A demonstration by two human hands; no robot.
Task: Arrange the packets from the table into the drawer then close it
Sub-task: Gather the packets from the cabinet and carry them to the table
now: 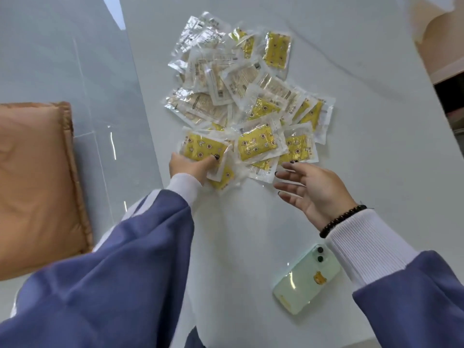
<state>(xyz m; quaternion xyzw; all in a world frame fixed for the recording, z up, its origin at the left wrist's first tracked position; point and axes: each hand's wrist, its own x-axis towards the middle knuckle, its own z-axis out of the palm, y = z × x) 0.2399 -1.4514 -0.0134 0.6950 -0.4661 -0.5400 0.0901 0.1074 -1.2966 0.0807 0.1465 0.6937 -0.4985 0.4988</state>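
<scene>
Counter (pixel 326 121) is filling most of the view, white and glossy. A tan cushion (pixel 37 184) is sitting off its left edge at 9 o'clock, over pale floor tiles.

Packets (pixel 241 96) are lying in a loose overlapping pile on the counter from centre up to 12 o'clock: clear and beige wrappers toward the far side, yellow printed ones toward the near side. No drawer is showing.

A mint-green phone (pixel 307 280) is lying face down at 5 o'clock, well apart from the pile, with a bear sticker on its back.

Left hand (pixel 190 165) is reaching in from 7 o'clock and pinching the near-left yellow packet (pixel 203 146), thumb on top and the other fingers hidden under the wrapper. The packet's near edge is looking slightly raised off the ones beneath.

Right hand (pixel 311 187) is hovering at 4 o'clock of the pile, palm turned left, fingers straight and spread, gripping nothing. Its fingertips (pixel 288 164) are just at the pile's near edge; contact is unclear. A dark bead bracelet (pixel 342 219) is sitting on that wrist.
</scene>
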